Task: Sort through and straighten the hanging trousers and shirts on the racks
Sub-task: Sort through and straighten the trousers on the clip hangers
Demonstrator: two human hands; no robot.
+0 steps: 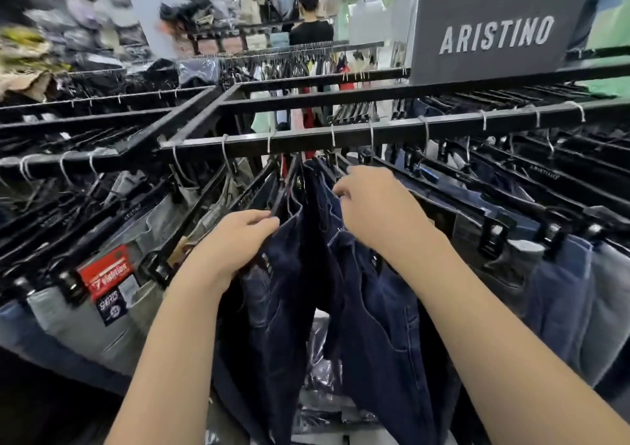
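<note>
Head view: left hand pinches the waistband of one pair of dark jeans. Right hand curls its fingers over the neighbouring dark pair. Both pairs hang mid-rail, parted. Step, judged: separating pairs. Next likely needs squaring each on its hanger and evening the spacing.

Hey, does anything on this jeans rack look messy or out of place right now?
Yes. The dark blue jeans between the left hand and right hand hang bunched and creased, unlike the lighter jeans flat on the right.
</note>
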